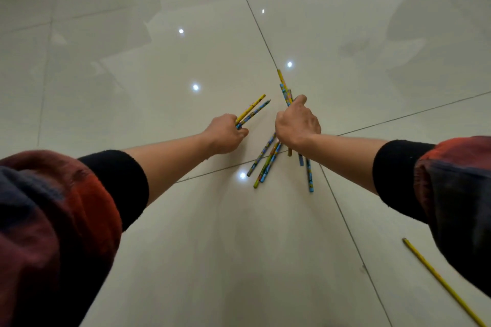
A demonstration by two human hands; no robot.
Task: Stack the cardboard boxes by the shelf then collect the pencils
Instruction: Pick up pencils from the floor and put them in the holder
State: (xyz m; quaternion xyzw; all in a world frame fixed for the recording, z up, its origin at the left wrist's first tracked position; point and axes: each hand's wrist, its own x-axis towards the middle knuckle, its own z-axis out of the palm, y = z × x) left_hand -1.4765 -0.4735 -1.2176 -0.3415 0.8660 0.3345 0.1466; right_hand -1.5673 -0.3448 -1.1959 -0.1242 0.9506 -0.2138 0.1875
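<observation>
My left hand [225, 133] holds two pencils [252, 110] with curled fingers, and their tips point away from me. My right hand [296, 123] grips a bunch of pencils [284, 87] in a fist, and they stick out above and below it. More pencils [267, 163] lie on the floor [159, 74] just under my right hand, where the tile lines cross. One yellow pencil [441, 280] lies alone, well apart, near the floor's right edge by my sleeve [451, 175].

Glossy, smooth floor tiles [186, 220] mirror lights; sleeves [53, 207] look fuzzy cloth; pencils [265, 164] wear printed, slightly shiny coating.
</observation>
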